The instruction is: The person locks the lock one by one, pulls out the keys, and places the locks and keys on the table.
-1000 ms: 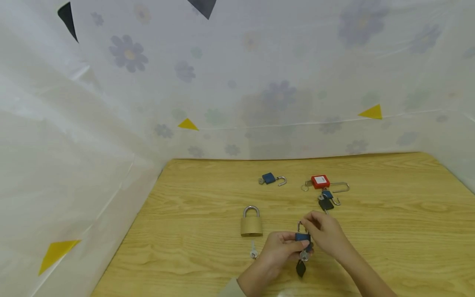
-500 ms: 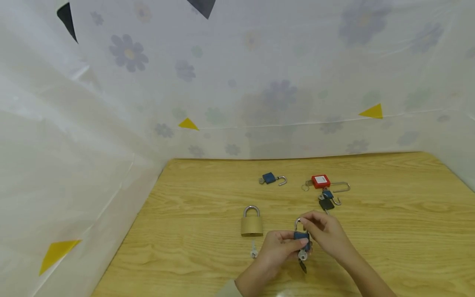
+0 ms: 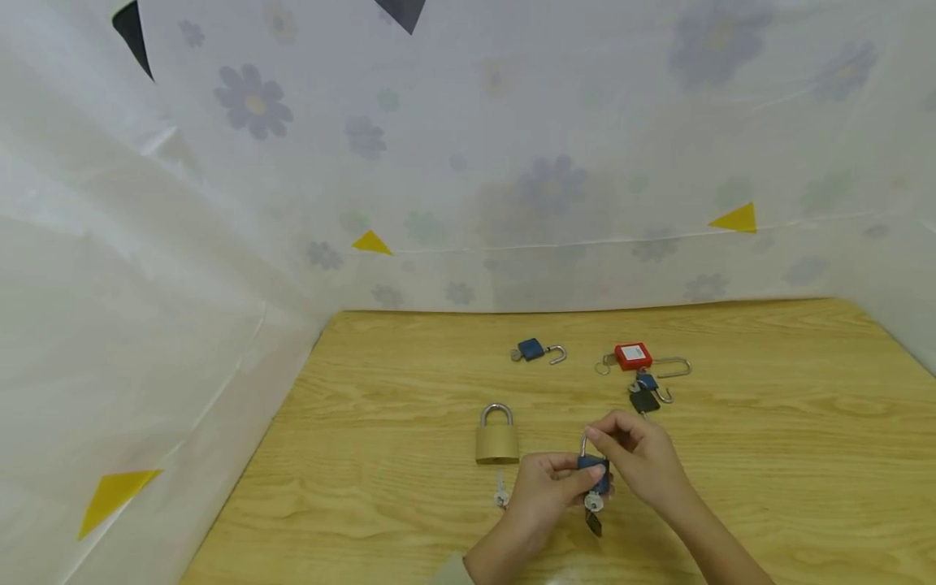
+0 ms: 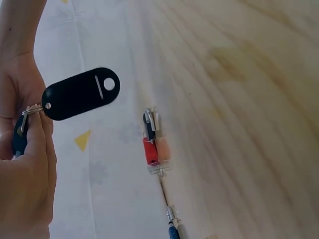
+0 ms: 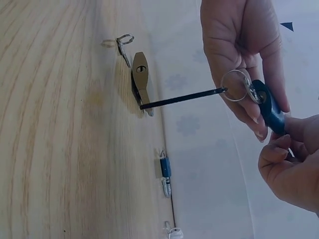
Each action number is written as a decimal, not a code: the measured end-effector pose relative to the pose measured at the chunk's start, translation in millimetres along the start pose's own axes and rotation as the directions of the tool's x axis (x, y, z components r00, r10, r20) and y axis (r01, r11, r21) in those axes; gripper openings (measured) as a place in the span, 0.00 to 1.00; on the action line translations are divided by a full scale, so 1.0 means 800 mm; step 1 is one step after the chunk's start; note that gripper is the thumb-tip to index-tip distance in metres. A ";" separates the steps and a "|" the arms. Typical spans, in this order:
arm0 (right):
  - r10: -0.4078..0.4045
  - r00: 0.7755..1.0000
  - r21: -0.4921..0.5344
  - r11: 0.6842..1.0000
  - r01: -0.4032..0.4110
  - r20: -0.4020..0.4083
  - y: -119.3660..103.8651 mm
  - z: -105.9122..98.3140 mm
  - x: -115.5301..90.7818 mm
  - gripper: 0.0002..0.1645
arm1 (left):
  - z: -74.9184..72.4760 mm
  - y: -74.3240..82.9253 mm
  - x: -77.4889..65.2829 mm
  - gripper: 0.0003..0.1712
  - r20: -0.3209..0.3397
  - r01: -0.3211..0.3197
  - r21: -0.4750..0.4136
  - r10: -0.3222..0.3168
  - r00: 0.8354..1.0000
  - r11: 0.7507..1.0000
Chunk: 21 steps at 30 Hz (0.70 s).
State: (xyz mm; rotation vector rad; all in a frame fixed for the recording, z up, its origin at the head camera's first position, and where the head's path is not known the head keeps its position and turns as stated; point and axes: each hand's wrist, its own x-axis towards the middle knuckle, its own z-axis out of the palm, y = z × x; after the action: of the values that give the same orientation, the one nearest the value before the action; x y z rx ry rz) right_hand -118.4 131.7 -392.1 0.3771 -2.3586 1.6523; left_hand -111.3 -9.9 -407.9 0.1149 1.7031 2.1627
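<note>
Between the thumb and fingers of my left hand is the body of a blue padlock, held above the table in the head view. My right hand pinches its silver shackle at the top, and the fingertips cover part of it. Whether the shackle's free end sits in the body cannot be made out. A key is in the padlock's bottom, with a black tag hanging from its ring. Left of the hands, a large brass padlock lies on the table with a loose key below it.
Farther back on the wooden table lies another blue padlock, its shackle swung out. To the right are a red padlock and a small blue padlock beside a black tag. Flowered sheeting encloses the table's back and sides.
The shackle has been turned by the right fingers: its free end, visible on the left one second ago, is now hidden. Both hands have shifted slightly left, and the hanging tag has swung.
</note>
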 end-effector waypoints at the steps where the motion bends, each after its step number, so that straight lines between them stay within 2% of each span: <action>1: -0.009 1.000 -0.001 1.000 0.009 0.001 0.001 0.000 0.000 0.05 | 0.000 0.000 0.000 0.13 -0.005 0.000 -0.001 0.000 1.000 1.000; 8: -0.043 0.999 0.015 0.999 0.043 0.010 0.003 0.003 -0.003 0.05 | -0.001 0.000 0.000 0.14 -0.008 -0.016 0.007 0.016 1.000 1.000; 17: -0.023 0.998 0.023 1.000 0.022 0.054 0.003 -0.001 -0.001 0.07 | 0.001 0.002 -0.003 0.14 -0.003 -0.048 0.032 0.048 0.999 0.998; 21: -0.039 0.996 0.039 0.999 0.036 0.074 0.003 0.000 0.000 0.06 | 0.000 0.002 -0.004 0.13 -0.011 -0.062 0.029 0.063 0.998 0.998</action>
State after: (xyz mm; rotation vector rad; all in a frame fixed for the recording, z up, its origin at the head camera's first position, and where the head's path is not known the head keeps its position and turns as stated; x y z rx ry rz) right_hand -119.1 132.7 -394.1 0.4961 -2.3612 1.6959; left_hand -108.9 -10.9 -406.0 0.1660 1.7598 2.1880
